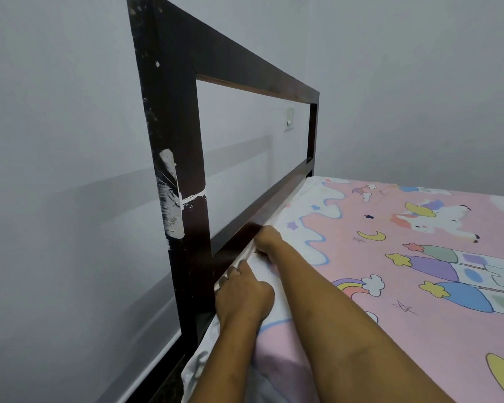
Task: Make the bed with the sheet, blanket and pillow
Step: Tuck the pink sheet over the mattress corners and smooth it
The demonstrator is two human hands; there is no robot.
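Observation:
A pink sheet (405,257) printed with unicorns, rainbows and stars covers the mattress on the right. Its white edge bunches against the dark wooden headboard (172,112). My left hand (242,298) grips a fold of that white edge at the near corner, fingers down in the gap beside the headboard. Just beyond it, my right hand (266,238) is curled on the sheet's edge where it meets the headboard's lower rail. Loose sheet hangs down the mattress side under my left arm. No blanket or pillow is in view.
The headboard is an open frame with white paint smears on its near post. Pale grey walls (56,141) stand close behind and to the left. A wall switch (288,119) shows through the frame. A dark bed rail (157,382) runs along the bottom left.

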